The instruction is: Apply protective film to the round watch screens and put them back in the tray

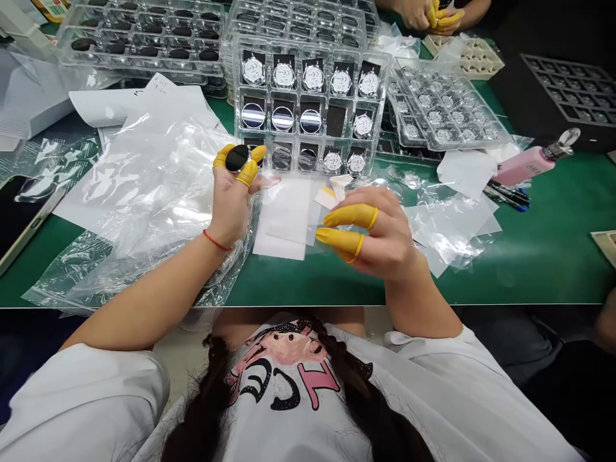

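Note:
My left hand (234, 192), with yellow finger covers, pinches a round black-faced watch part (237, 158) at the lower left corner of a clear tray. The clear tray (297, 138) holds watch parts in rows, some with white printed backs, others dark and shiny; one pocket in the middle row shows only a black insert. My right hand (370, 234), also in yellow finger covers, hovers over the right side of some white sheets (283, 218). Its thumb and forefinger are a little apart with nothing visible between them. Small folded paper pieces (332, 192) lie just beyond it.
Crumpled clear plastic bags (158, 192) cover the left side, near a phone (26, 218). More part trays (144, 38) stand at the back, others (447, 109) to the right. A pink bottle (529, 163) lies beside pens (507, 194). Another person's hands (436, 16) are at the top.

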The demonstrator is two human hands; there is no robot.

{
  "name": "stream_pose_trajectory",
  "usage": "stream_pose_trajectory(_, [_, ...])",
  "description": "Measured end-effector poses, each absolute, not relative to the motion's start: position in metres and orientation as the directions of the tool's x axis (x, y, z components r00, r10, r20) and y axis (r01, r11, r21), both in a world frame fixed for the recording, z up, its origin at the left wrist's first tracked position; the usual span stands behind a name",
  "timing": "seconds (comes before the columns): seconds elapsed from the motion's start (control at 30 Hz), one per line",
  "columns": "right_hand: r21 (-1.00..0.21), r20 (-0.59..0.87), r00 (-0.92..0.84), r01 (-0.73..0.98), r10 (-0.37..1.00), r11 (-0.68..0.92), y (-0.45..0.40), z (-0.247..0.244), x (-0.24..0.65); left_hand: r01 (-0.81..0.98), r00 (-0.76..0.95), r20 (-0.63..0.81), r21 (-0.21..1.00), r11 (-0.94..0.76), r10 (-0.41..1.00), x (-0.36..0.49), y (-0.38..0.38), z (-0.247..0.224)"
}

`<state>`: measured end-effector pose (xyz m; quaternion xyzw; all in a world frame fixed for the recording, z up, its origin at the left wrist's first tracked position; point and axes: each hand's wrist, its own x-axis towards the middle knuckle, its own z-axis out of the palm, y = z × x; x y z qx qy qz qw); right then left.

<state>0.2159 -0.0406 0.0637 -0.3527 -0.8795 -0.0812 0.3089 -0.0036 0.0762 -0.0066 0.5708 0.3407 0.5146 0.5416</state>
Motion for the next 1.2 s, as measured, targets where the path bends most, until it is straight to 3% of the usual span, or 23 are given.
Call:
stream_pose_trajectory(0.13, [-0.072, 0.460, -0.648, 0.655, 0.607, 0.752, -0.041, 0.062, 0.205, -0.185, 0.160, 0.245, 0.959, -0.215, 0.956, -0.004, 0.085, -0.011])
stream_pose_trajectory(0.27, [-0.062, 0.421, -0.720, 0.583, 0.551, 0.810, -0.036, 0.053, 0.198, -0.091, 0.263, 0.271, 0.962, -0.256, 0.926, 0.001, 0.085, -0.015])
stream_pose_trajectory(0.33, [-0.144, 0.357, -0.732, 0.570, 0.580, 0.809, -0.031, 0.050, 0.200, -0.028, 0.340, 0.223, 0.973, -0.227, 0.914, 0.004, 0.084, -0.018])
stream_pose_trajectory(0.43, [-0.378, 0.273, -0.729, 0.518, 0.627, 0.767, -0.021, 0.045, 0.211, -0.003, 0.384, 0.204, 0.975, -0.220, 0.900, 0.006, 0.080, -0.020])
stream_pose_trajectory(0.53, [-0.568, 0.311, -0.551, 0.545, 0.774, 0.616, -0.009, 0.039, 0.223, -0.025, 0.386, 0.263, 0.961, -0.275, 0.884, 0.006, 0.073, -0.014])
stream_pose_trajectory(0.63, [-0.608, 0.353, -0.242, 0.675, 0.904, 0.418, 0.000, 0.029, 0.228, -0.033, 0.394, 0.292, 0.952, -0.304, 0.871, 0.006, 0.063, -0.005])
stream_pose_trajectory(0.7, [-0.642, 0.304, -0.165, 0.693, 0.938, 0.329, 0.003, 0.023, 0.228, -0.031, 0.397, 0.299, 0.949, -0.313, 0.868, 0.006, 0.057, 0.000])
stream_pose_trajectory(0.9, [-0.894, 0.080, -0.035, 0.439, 0.996, 0.087, 0.003, 0.023, 0.230, -0.015, 0.332, 0.382, 0.916, -0.400, 0.863, 0.005, 0.050, 0.009])
stream_pose_trajectory(1.03, [-0.923, 0.084, -0.013, 0.377, 0.996, 0.083, 0.002, 0.028, 0.232, -0.005, 0.386, 0.315, 0.941, -0.339, 0.867, 0.005, 0.047, 0.010])
stream_pose_trajectory(1.2, [-0.849, 0.214, -0.086, 0.477, 0.973, 0.229, -0.003, 0.035, 0.227, -0.118, 0.433, 0.146, 0.988, -0.104, 0.889, 0.008, 0.047, 0.010])
